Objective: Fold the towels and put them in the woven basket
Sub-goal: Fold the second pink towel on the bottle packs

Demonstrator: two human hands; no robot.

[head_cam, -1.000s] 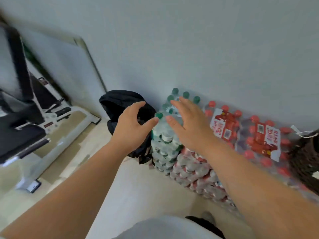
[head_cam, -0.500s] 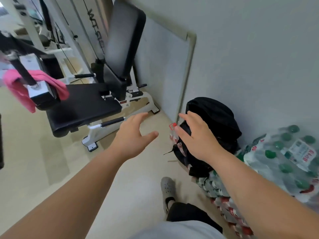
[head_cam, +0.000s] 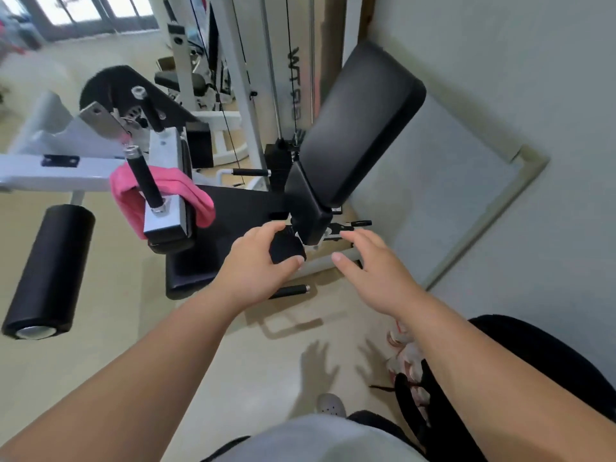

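A person's left hand and right hand reach forward side by side in a home gym, both held in the air with fingers spread and relaxed, thumbs turned toward each other, gripping nothing. Just beyond the fingertips is the black seat of an exercise machine, its padded backrest tilted up toward the wall. To the left of the hands, well apart from them, a pink towel hangs unfolded over the white metal arm of the machine, draped around a black handle that sticks up from it. A black roller pad hangs lower at far left. A pale framed board leans against the wall at right. On the beige floor below, the hands' shadows fall near a grey shoe, and a black bag sits beside the right forearm.
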